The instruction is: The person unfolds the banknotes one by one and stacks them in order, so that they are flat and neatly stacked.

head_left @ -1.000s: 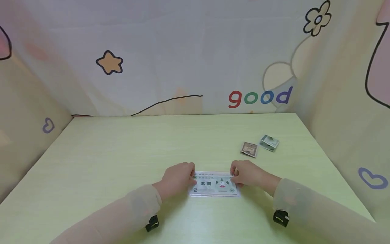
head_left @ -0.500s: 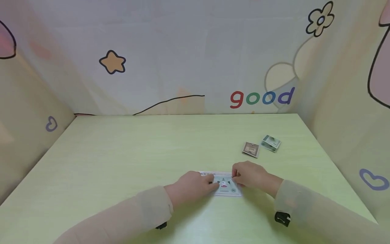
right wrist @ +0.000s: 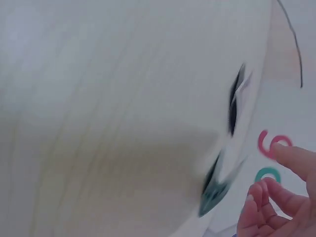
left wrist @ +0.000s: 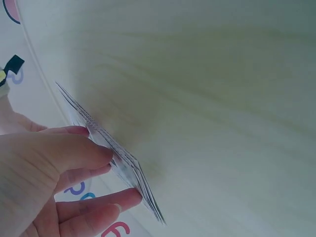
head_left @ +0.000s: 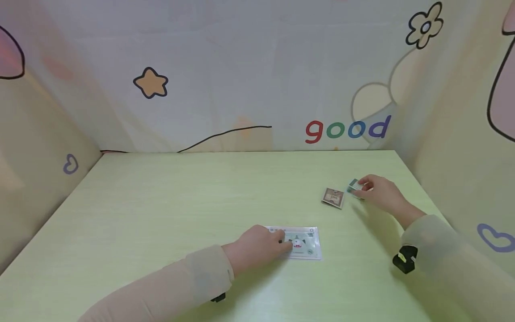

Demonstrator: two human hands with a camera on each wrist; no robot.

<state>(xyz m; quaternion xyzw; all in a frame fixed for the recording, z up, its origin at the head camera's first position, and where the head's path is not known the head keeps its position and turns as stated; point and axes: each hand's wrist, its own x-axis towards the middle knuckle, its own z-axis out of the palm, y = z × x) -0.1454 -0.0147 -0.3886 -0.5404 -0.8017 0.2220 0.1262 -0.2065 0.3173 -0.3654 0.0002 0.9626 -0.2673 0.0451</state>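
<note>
A stack of flat play banknotes [head_left: 307,248] lies on the near middle of the table, its top note pale green with a small cartoon face. My left hand [head_left: 255,246] rests on its left part and hides it; in the left wrist view the fingertips touch the face of the layered stack [left wrist: 132,170]. My right hand [head_left: 380,192] is over a folded green banknote [head_left: 354,186] at the far right, covering part of it. In the right wrist view, thumb and fingers are spread apart, with a gap to the folded green note [right wrist: 215,192].
A folded brown banknote [head_left: 333,198] lies just left of the green one, with its side showing in the right wrist view. Printed cloth [head_left: 225,80] walls in the pale wooden table [head_left: 181,192] at the back and both sides.
My right hand has left the stack's right edge and moved away and right to the folded green banknote. My left hand has slid right from the stack's left edge onto its face.
</note>
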